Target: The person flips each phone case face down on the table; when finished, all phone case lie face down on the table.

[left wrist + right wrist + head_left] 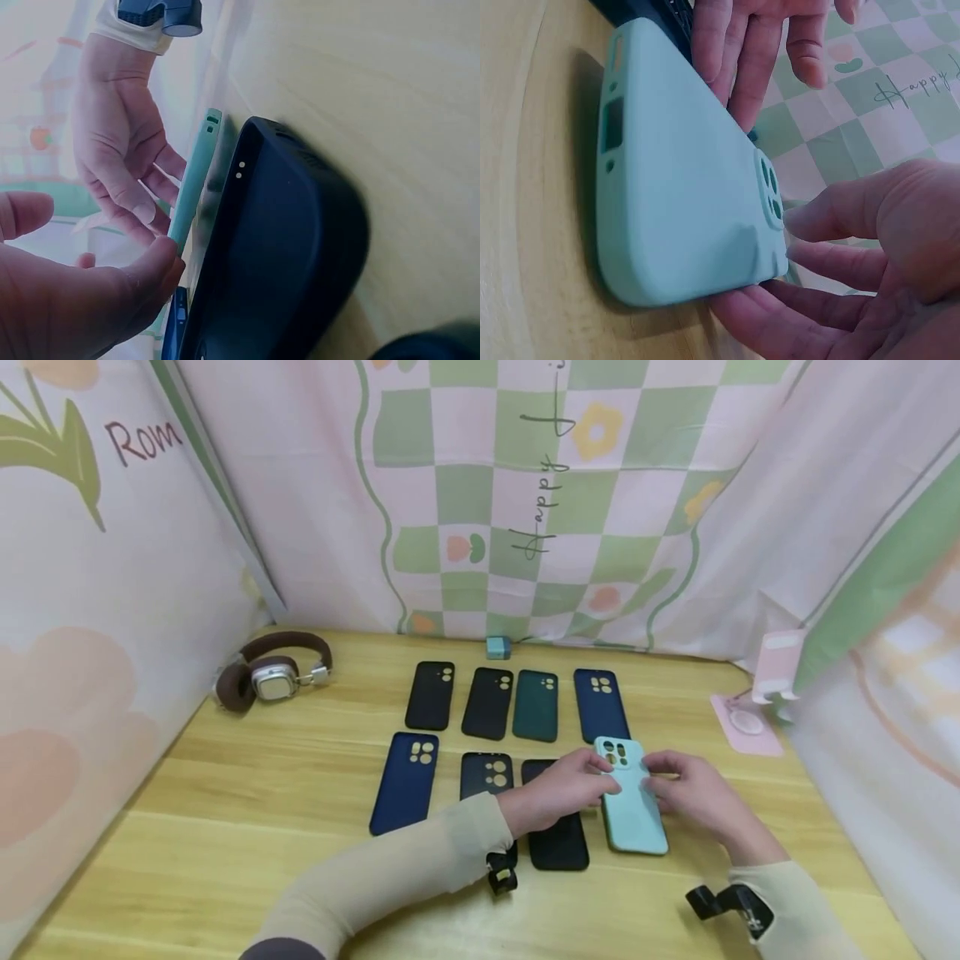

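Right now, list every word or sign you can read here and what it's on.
"Rom", cut off at the frame edge: on the left cloth.
"Happy", in script running sideways: on the checked cloth; in the right wrist view it reads "Happy" plus a cut-off letter.
More script above it: too cut off to read.
Mint case, dark cases, headphones: no readable text.

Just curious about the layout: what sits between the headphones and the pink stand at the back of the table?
In the head view, between the headphones and the pink stand lies a row of four phone cases: two black, one dark green, one navy.
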Demonstrator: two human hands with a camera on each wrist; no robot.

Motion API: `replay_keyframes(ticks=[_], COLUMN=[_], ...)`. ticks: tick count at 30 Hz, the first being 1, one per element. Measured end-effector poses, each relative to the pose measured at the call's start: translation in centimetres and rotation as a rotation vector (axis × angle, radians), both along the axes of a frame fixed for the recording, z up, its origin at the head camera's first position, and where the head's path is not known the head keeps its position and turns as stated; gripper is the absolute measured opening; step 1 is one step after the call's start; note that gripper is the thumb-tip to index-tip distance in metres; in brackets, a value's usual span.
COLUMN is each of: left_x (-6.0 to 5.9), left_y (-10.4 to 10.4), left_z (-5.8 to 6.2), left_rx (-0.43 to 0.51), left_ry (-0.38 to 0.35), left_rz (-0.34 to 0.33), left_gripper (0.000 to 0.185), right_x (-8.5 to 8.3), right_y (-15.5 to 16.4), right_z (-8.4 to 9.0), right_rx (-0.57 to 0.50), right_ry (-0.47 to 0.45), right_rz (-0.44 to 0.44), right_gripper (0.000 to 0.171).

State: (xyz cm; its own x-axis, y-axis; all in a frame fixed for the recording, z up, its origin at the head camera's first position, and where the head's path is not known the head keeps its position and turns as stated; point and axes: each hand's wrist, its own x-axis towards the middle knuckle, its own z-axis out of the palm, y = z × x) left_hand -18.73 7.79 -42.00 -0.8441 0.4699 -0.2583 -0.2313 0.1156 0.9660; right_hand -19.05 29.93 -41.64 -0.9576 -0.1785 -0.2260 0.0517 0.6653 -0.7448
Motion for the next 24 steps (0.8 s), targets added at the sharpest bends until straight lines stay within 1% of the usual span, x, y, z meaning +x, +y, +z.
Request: replay_keyframes(ticks=[3,11,16,19,24], left_x=[-0.2,-0.3,-0.2,-0.2,-0.4], left_y=[0.2,0.5,0.2,-0.6,-2.7], left_z=[-0.1,-0.6,-0.2,0.3,0.8], left_rx=[-0.002,-0.066,-0.100,-0.074,0.031], left_ry=[-0.011,-0.012,0.012,0.015,0.001], left_rz=[-0.011,-0.018,-0.040,-0.057,-0.076], left_gripper=[0.029,0.029,0.031,0.033,0.038], right_x=[0.0,0.4,0.7,0.8,1.1], right_y=[0.1,0.1,0.2,0.1,-0.3], right_z=[0.0,0.4,0.6,0.8,1.3], right_rx=[0.018,0.028,0.014,0.006,-0.015], right_ry=[-0.009,-0.044,-0.045,-0.028,0.011], right_rz=[0.005,0.007,0.014,0.010,0.005], right_gripper=[0.048,0.053,0.054,0.054,0.051])
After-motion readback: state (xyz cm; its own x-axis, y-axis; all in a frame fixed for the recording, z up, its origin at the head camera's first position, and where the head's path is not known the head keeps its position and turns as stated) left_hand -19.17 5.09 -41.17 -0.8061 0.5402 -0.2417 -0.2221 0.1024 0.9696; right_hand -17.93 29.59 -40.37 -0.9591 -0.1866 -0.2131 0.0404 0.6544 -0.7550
